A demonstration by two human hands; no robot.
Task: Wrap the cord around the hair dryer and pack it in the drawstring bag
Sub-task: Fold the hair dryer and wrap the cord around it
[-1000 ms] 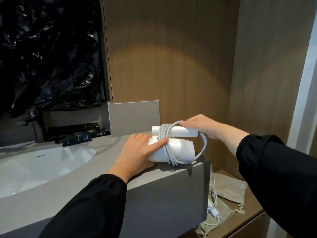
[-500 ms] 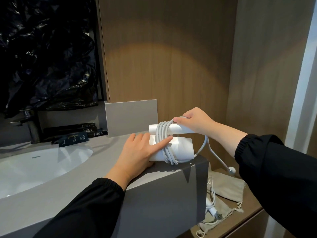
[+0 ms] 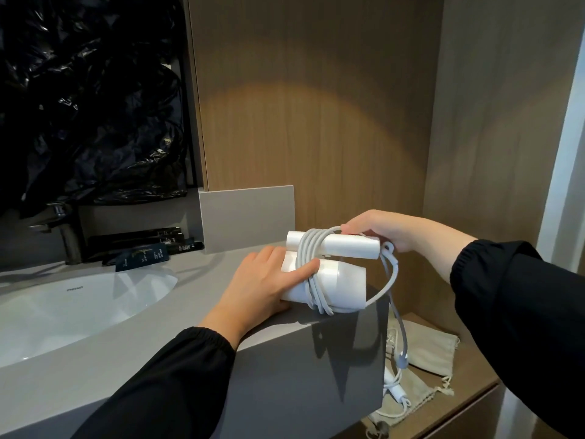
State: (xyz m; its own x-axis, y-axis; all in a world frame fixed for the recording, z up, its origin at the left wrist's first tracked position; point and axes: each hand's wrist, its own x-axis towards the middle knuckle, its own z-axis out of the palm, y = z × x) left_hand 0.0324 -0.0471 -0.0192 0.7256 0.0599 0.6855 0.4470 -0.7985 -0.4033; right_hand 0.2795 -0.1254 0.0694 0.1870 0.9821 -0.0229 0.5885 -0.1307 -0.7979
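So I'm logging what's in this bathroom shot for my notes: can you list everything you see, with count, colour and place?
hair dryer: one, white, folded, on the counter's right end
cord: one, pale grey, coiled around the dryer, the rest hanging off the counter's right end
counter: one, grey, across the lower left
sink: one, white, set in the counter
tap: one, dark metal, behind the sink
dark packets: several, black, by the tap
drawstring bag: beige, low shelf on the right; count unclear
plastic sheet: black, upper left
left hand: pressing the dryer
right hand: fingers pinching the cord
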